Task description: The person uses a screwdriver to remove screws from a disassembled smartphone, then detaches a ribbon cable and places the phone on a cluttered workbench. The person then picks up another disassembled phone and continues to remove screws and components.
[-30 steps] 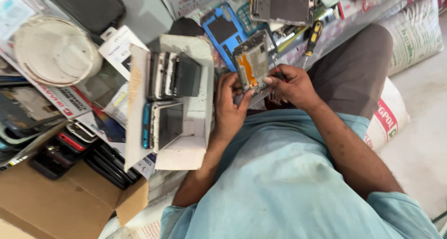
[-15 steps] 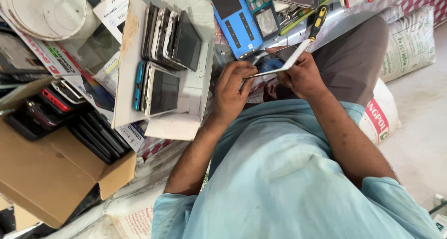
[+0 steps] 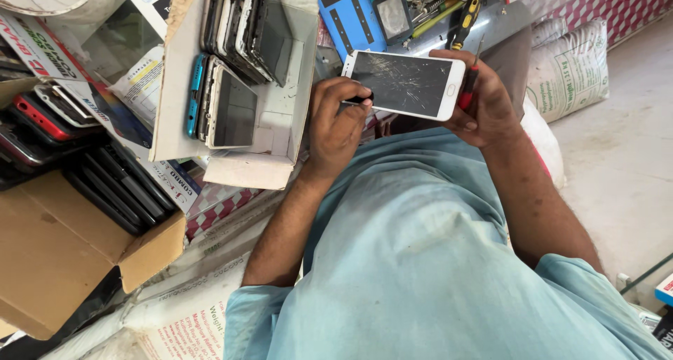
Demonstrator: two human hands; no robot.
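**Cracked phone held between two hands**

The left hand [image 3: 336,125] has its fingers [image 3: 348,93] curled together on the near end of a white phone [image 3: 405,84], pinching a small dark piece at its edge. The right hand [image 3: 484,100] cups the far end of the phone, fingers closed on it and on a red-handled screwdriver [image 3: 468,86] pressed alongside. The phone lies face up between the hands, its dark glass cracked. Just beyond the fingers lies a blue mat [image 3: 350,13] with tools. Left of the left hand, a white box [image 3: 287,114] holds upright phones; farther left is a brown carton [image 3: 56,248].
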